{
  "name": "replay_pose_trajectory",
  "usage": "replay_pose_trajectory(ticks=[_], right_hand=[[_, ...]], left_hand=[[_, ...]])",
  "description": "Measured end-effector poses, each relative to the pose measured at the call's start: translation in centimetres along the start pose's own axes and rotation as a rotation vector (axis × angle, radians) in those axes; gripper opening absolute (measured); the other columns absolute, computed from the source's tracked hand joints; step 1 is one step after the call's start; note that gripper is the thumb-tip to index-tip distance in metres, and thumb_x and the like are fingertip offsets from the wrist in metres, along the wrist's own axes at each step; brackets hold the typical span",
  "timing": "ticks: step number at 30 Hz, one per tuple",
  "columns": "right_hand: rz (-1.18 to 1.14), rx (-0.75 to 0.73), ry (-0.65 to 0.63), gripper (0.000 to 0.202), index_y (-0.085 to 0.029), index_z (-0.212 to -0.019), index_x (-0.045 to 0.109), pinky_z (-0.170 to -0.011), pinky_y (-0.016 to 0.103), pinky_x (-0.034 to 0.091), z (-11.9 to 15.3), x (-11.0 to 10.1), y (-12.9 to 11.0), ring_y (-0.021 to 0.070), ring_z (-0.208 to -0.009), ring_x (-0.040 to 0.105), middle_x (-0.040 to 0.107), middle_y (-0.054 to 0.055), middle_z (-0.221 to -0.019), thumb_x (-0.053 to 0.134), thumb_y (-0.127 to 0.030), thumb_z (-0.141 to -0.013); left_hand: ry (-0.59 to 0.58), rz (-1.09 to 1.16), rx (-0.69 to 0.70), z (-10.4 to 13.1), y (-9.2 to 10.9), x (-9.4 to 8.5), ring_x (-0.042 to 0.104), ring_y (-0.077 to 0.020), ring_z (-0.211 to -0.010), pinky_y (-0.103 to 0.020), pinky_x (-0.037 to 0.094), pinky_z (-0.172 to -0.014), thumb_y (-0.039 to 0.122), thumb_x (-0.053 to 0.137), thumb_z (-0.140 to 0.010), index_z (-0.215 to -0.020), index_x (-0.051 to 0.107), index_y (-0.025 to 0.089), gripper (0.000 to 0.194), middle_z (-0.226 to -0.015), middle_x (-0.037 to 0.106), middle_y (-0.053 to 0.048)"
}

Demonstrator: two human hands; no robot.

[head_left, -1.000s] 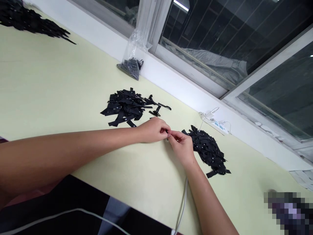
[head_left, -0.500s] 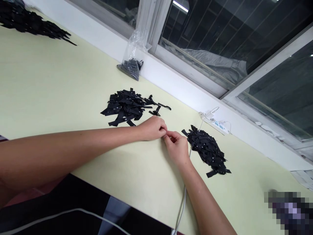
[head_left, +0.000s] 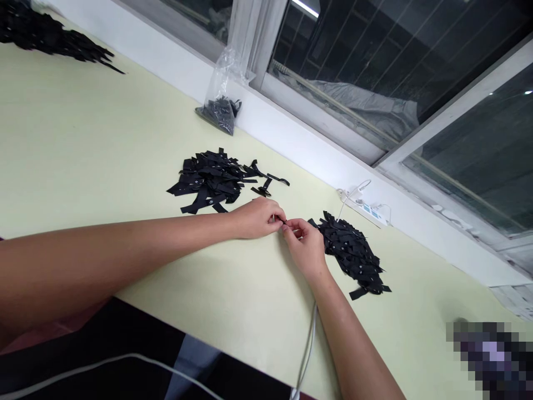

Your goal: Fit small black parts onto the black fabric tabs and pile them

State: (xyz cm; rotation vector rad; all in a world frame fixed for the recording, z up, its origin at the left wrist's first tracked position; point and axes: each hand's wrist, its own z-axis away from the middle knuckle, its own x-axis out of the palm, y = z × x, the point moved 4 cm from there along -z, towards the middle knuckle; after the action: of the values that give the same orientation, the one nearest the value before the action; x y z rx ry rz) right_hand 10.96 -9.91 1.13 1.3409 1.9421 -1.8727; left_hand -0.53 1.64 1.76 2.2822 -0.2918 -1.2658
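Strip (head_left: 283, 223), black, mostly hidden, at frame centre, pinched by left hand (head_left: 256, 218) and right hand (head_left: 307, 244), each grip closed; seems mid-handling. Black pile (head_left: 210, 176) left of centre, second pile (head_left: 353, 253) right, on surface (head_left: 233, 300); which is done, cannot tell.

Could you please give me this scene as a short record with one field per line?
left hand: the left hand pinches a small black piece, mostly hidden by the fingers
right hand: the right hand pinches the same piece, meeting the left
left pile: black strips, beyond the left wrist
right pile: black strips, to the right of the right hand
far left: another dark pile
by the wall: clear plastic bag with dark contents; white power strip
surface: pale yellow-green table
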Motion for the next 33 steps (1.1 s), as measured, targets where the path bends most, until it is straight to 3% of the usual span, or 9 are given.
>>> replay_pose_trajectory(ticks=[9, 17, 23, 33], right_hand=[[0.124, -0.08, -0.019, 0.017, -0.021, -0.084, 0.061, -0.059, 0.026, 0.039, -0.16, -0.02, -0.34, 0.0137, -0.063, 0.055, 0.065, 0.0, -0.081, 0.055, -0.037, -0.087], [0.101, 0.012, 0.025, 0.016, -0.022, -0.074, 0.058, -0.056, 0.027, 0.037, -0.04, -0.19, 0.05, 0.0135, -0.055, 0.05, 0.06, -0.003, -0.063, 0.061, -0.037, -0.079], [0.017, -0.042, 0.013, 0.018, -0.021, -0.09, 0.066, -0.062, 0.026, 0.044, -0.19, -0.02, 0.06, 0.0145, -0.065, 0.058, 0.069, 0.0, -0.081, 0.061, -0.034, -0.078], [0.138, -0.091, -0.072, 0.024, -0.023, -0.087, 0.072, -0.061, 0.027, 0.042, -0.07, -0.41, -0.11, 0.0145, -0.06, 0.059, 0.071, -0.001, -0.076, 0.056, -0.04, -0.09]], left_hand=[[0.002, 0.004, 0.015, 0.06, 0.09, -0.02, 0.061, -0.0153, -0.076, -0.029, 0.043, -0.072, 0.017, 0.06, -0.083, -0.083, 0.074, 0.016, 0.014, -0.082, 0.07, -0.003], [0.018, 0.053, 0.02, 0.1, 0.46, -0.02, 0.058, -0.0149, -0.075, -0.029, 0.042, -0.072, 0.017, 0.062, -0.08, -0.077, 0.066, 0.016, 0.005, -0.078, 0.065, -0.001], [0.016, 0.052, 0.02, 0.1, 0.5, 0.11, 0.056, -0.0147, -0.074, -0.029, 0.041, -0.072, 0.016, 0.061, -0.077, -0.076, 0.063, 0.017, 0.002, -0.076, 0.063, -0.001], [0.021, 0.029, -0.025, 0.11, -0.11, -0.05, 0.057, -0.0155, -0.076, -0.029, 0.041, -0.07, 0.016, 0.059, -0.079, -0.078, 0.063, 0.017, 0.004, -0.08, 0.065, -0.002]])
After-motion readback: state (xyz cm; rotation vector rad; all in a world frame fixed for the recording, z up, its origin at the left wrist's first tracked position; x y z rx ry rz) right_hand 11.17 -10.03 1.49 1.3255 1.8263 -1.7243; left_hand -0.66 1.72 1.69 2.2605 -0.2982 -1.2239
